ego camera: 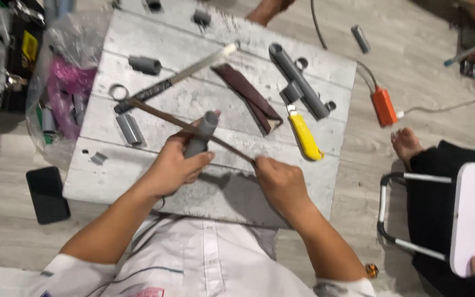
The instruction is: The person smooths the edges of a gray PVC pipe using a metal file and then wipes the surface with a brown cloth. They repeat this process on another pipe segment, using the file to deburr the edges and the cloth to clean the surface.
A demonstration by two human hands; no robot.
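— Where am I looking from?
— From your one head camera, facing almost straight down, close over the pale grey plank work board (pixel 215 187) on the light wood-look floor (pixel 391 33).
— Any second view?
— I get only this one; my white shirt (pixel 204 264) fills the bottom edge.

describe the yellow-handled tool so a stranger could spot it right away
Start at the whitewashed wooden board on the floor. Near its right edge, just below the long grey pipe assembly, lies the utility knife. Its bright yellow handle is unique there.
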